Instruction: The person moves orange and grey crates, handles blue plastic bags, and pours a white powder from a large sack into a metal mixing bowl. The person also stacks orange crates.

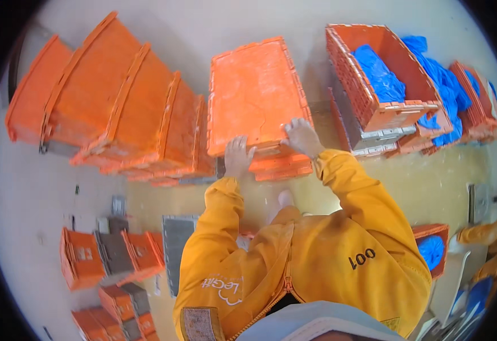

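Note:
A closed orange plastic crate (255,94) tops a stack of orange crates directly in front of me. On the near left of its lid edge rests my left hand (239,158), fingers stretched forward and thumb apart. My right hand (303,138) lies at the near right corner, its fingers spread over the lid's edge. Both hands touch the crate without wrapping round it. Below the lid, more orange crate edges (281,167) show between my hands.
Tall stacks of orange crates (92,85) stand at left. An open orange crate (399,113) with blue plastic (376,74) tops a stack at right. Behind me are a grey crate (177,244), several smaller crate stacks (82,258), and another person's orange sleeve (484,234) at lower right.

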The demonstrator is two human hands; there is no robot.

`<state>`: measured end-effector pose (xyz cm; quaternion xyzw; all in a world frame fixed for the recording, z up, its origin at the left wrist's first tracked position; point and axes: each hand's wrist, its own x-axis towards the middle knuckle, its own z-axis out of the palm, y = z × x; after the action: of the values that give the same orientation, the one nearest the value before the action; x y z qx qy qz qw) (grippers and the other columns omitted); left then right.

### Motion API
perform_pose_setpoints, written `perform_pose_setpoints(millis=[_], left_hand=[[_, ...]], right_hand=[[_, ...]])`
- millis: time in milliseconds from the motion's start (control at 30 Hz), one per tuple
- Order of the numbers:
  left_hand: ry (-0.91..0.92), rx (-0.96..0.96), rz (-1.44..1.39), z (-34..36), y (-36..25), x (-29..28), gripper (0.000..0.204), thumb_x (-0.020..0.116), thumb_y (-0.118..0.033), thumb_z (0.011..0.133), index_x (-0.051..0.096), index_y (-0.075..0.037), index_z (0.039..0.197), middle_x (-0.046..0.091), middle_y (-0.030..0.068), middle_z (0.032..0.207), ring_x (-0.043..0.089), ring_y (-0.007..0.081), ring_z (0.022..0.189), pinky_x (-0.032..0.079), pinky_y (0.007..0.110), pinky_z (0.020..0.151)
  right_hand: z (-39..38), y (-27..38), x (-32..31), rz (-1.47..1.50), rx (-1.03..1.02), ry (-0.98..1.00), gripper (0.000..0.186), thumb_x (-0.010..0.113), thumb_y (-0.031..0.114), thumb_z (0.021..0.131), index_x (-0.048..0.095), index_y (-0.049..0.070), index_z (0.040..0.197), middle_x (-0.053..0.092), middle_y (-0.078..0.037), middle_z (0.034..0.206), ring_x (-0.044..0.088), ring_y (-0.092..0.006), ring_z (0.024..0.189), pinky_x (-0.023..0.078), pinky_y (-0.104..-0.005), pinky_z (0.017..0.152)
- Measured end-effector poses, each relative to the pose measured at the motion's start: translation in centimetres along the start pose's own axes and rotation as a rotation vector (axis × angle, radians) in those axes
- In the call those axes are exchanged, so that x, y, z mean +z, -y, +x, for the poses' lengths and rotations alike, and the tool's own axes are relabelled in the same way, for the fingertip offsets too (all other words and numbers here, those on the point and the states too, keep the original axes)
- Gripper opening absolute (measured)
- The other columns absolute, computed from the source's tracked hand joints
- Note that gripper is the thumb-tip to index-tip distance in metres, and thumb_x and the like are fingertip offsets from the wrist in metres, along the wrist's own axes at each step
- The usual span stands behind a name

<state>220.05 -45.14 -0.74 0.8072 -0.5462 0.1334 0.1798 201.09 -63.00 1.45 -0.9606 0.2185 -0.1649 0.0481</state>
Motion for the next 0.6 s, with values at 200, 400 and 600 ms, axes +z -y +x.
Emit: perform_pose_setpoints(millis=[200,400,600], left_hand=[[-0.126,0.026,0.069,1.0,2.4,1.7,0.039,0.062,-0.033,0.082,0.057,-0.004,0.108,0.057,0.013,0.11,0.05,0.0302,0.109,0.038,0.045,0.094],[-0.815,-0.574,-0.015,3.1,11.0,-1.7,0.037,0.052,-0.018,0.086,0.049,0.001,0.117,0.053,0.0156,0.113,0.051,0.0314,0.107,0.039,0.042,0.093],[-1.058,-0.511,-0.333,13.6,9.9,-12.7,0.039,0.049,-0.022,0.094,0.046,0.002,0.125,0.05,0.0148,0.122,0.051,0.0275,0.108,0.039,0.037,0.097]], right_hand=[[-0.6,0.4,-0.2,-0.045,-0.017,-0.085,0.052,0.058,0.048,0.083,0.056,0.01,0.118,0.054,-0.011,0.099,0.05,-0.0286,0.097,0.042,-0.0423,0.082],[0.2,-1.3,-0.7,0.424,0.165,-0.367,0.044,0.05,0.038,0.091,0.053,0.002,0.114,0.053,-0.018,0.109,0.05,-0.0352,0.103,0.04,-0.0453,0.09],[-4.5,-5.0,0.9,1.08,0.998,-0.568,0.041,0.04,0.035,0.098,0.051,-0.004,0.105,0.057,-0.021,0.102,0.056,-0.0313,0.093,0.045,-0.044,0.088]])
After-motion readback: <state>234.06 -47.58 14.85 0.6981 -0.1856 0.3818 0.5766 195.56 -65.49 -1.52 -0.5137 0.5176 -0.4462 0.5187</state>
